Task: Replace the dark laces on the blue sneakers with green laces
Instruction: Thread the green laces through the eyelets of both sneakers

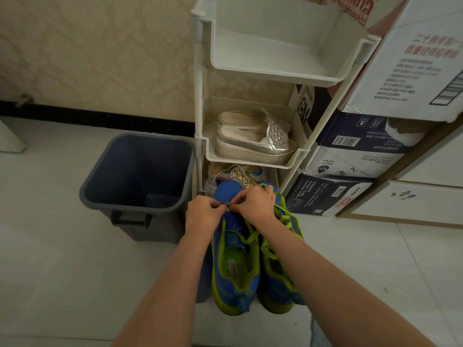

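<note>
Two blue sneakers with green trim stand side by side on the floor, toes pointing away from me. On the left sneaker [234, 266] a green lace [246, 240] runs loosely across the tongue. The right sneaker [276, 279] carries a green lace [285, 216] threaded up its front. My left hand [204, 212] and my right hand [255, 204] meet over the left sneaker's toe end, both pinching a lace tip between their fingertips. The eyelets under my hands are hidden.
A dark blue bin [137, 176] stands left of the sneakers, something dark at its bottom. A white plastic shoe rack [200, 136] behind holds silver platform shoes [255, 139] and a glittery pair lower down. Cardboard boxes [355, 151] are stacked to the right.
</note>
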`<state>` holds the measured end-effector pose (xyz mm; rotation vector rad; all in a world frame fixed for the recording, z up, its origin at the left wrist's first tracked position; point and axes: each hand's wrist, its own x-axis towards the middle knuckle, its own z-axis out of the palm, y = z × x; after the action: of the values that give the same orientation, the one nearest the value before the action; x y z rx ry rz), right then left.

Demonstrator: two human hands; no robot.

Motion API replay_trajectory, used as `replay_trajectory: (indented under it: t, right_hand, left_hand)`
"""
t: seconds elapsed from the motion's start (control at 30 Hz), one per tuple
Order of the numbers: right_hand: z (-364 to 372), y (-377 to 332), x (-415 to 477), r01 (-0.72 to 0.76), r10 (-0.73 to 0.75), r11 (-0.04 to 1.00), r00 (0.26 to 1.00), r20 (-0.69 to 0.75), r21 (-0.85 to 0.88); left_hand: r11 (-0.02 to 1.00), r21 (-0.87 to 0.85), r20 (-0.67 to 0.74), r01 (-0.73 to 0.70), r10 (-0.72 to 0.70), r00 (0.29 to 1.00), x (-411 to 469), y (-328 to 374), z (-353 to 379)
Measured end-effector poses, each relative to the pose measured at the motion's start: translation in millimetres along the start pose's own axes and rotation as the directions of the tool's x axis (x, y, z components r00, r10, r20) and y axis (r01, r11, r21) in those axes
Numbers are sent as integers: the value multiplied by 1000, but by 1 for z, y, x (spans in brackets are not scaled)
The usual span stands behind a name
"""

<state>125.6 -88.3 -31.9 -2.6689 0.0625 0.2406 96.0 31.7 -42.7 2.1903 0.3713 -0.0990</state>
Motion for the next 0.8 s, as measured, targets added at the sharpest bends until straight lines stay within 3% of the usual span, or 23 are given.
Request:
replay_trajectory:
  t: [0.27,0.53,0.8]
  right_hand:
    - [5,-9,2,-144,133,983,986,101,111]
    - [15,-10,4,-202,195,969,979,55,145]
    - [19,-12,4,-201,201,971,979,11,129]
  left_hand:
    - [997,-73,114,40,-32,993,5,-7,-3]
    - [996,-21,-70,83,-84,994,3,-6,8]
    - [963,-103,-104,248,-258,961,4,1,19]
